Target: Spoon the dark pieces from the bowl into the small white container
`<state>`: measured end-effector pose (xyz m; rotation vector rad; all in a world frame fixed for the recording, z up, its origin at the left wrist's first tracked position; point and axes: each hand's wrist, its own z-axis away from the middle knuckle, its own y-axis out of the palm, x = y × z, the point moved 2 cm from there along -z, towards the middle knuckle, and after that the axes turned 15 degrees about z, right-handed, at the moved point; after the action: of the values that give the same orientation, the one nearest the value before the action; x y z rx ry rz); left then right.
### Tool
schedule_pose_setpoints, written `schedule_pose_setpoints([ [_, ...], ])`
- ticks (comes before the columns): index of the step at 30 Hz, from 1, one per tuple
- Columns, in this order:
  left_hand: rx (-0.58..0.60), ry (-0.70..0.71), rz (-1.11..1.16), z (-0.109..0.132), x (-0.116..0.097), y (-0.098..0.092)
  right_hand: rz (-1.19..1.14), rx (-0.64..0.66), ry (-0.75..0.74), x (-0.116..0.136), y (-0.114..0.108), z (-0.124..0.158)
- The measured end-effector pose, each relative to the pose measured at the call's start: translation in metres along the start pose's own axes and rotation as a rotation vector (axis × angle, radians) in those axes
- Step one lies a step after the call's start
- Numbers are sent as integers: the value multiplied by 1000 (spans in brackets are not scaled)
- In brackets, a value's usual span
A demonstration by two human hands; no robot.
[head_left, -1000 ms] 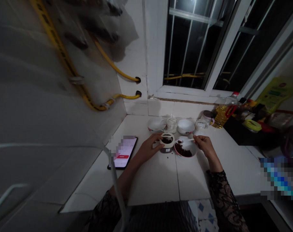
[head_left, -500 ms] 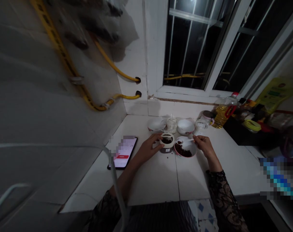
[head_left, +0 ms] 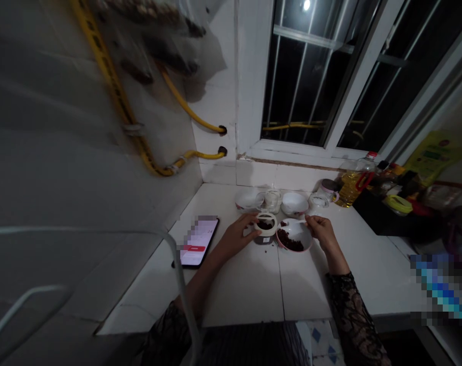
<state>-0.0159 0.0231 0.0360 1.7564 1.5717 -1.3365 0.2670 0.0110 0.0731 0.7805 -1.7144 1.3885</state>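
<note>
My left hand (head_left: 239, 235) is closed around the side of a small jar (head_left: 264, 239) with a white rim, which has dark bits inside. Right beside the jar stands a white bowl (head_left: 304, 240) with a pink edge, partly filled with dark reddish-brown pieces (head_left: 290, 241). My right hand (head_left: 322, 231) pinches the handle of a white spoon (head_left: 296, 222), whose other end reaches over the bowl's left side. A few dark crumbs lie on the counter just in front of the jar.
Behind stand two white bowls (head_left: 295, 202), a clear jar (head_left: 272, 201) and another lidded jar (head_left: 318, 201). A phone (head_left: 199, 243) lies at left. An oil bottle (head_left: 351, 185) and a black box (head_left: 376, 213) of condiments stand at right. A white wire frame (head_left: 179, 274) crosses the near left.
The whole view has shifted slightly. Both hands keep their holds on the jar and the spoon, with the spoon still over the bowl.
</note>
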Motion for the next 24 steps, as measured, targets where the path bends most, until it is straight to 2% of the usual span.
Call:
schedule_pose_setpoints([
  [3,-9,-5,6,0,2,0,8,-55,-64,11,8,1],
  [5,-12,-13,8,0,2,0,59,-158,-177,20,14,5],
  [8,-11,-16,6,0,2,-1,244,-322,-462,32,26,18],
  [11,-5,-6,13,0,1,-1,502,-363,-763,39,36,30],
  [13,-4,-4,15,0,1,-1,611,-391,-863,38,37,34],
  [15,-3,-7,10,0,1,-1,628,-446,-852,35,31,32],
  [18,-5,-8,2,0,1,-1,591,-452,-697,26,14,24],
  [20,-12,-5,1,0,2,-1,628,-361,-565,17,1,17],
  [22,-11,-8,-1,0,1,-1,761,-241,-429,7,-12,12],
  [24,-7,-12,1,0,0,-1,907,-187,-331,0,-24,9],
])
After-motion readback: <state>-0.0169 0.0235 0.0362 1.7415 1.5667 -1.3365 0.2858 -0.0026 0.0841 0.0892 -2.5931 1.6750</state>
